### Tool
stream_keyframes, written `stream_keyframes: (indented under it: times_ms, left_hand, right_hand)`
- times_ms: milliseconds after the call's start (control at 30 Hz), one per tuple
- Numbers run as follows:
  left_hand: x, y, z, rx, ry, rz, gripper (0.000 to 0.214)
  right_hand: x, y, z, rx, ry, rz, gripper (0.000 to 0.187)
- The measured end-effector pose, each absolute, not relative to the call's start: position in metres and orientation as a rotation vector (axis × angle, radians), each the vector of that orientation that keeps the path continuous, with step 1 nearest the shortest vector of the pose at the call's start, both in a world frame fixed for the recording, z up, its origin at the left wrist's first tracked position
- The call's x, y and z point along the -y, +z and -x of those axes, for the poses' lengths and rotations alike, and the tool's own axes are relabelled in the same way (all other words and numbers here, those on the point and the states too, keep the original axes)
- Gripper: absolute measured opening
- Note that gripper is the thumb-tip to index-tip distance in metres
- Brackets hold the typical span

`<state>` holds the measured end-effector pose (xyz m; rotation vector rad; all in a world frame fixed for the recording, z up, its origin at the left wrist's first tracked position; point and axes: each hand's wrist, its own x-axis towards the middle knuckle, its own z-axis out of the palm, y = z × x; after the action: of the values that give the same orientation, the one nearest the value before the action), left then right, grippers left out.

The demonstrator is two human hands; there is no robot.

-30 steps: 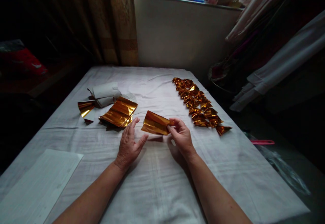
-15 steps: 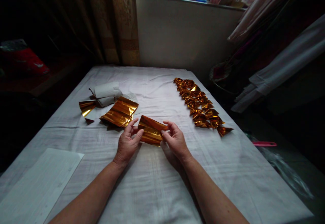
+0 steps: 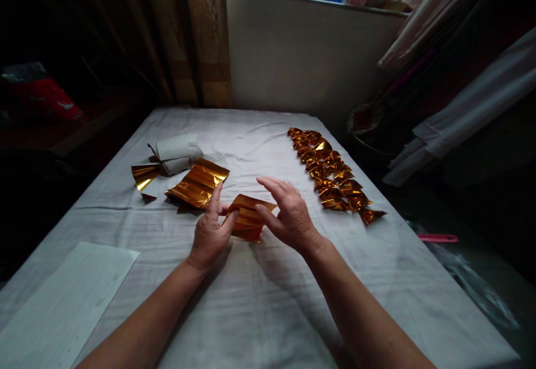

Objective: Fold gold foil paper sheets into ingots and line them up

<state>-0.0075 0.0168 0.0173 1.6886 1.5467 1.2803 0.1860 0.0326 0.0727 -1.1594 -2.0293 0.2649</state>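
Observation:
A shiny gold foil sheet (image 3: pixel 248 218) is pinched at its left edge between the thumb and fingers of my left hand (image 3: pixel 210 235). My right hand (image 3: pixel 292 215) has its fingers stretched apart over the sheet's right end, its thumb close to the foil; whether the thumb touches it I cannot tell. Just beyond my left hand lies a stack of gold foil sheets (image 3: pixel 196 182). To the right, twisted gold foil pieces (image 3: pixel 330 171) lie in rows along the table edge.
A white cloth covers the table (image 3: pixel 268 302). Crumpled white paper (image 3: pixel 178 148) and a fanned foil scrap (image 3: pixel 144 175) sit at the left. A white sheet (image 3: pixel 67 302) lies front left. Clothes (image 3: pixel 464 106) hang at the right, above a pink handle (image 3: pixel 438 238).
My right hand has let go of the foil sheet's right end and lifted, its fingers spreading. My left hand keeps its hold, with its index finger now raised.

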Motion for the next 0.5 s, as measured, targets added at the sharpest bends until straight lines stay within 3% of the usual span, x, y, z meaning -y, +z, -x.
stream_keyframes:
  times_ms: [67, 200, 367, 500]
  left_hand:
    - [-0.015, 0.022, 0.008, -1.555, 1.265, -1.804, 0.074]
    - [-0.014, 0.026, 0.008, -1.551, 1.262, -1.912, 0.073]
    - [-0.017, 0.021, 0.011, -1.521, 1.230, -1.842, 0.082]
    - [-0.022, 0.016, 0.016, -1.487, 1.321, -1.877, 0.084]
  right_hand:
    - [-0.041, 0.089, -0.175, 2.188, 0.228, 1.107, 0.041]
    - [-0.057, 0.103, -0.157, 2.463, 0.275, 1.089, 0.009]
    - [-0.067, 0.100, -0.157, 2.391, 0.399, 1.245, 0.010]
    - [-0.072, 0.090, -0.168, 2.030, 0.707, 1.246, 0.012]
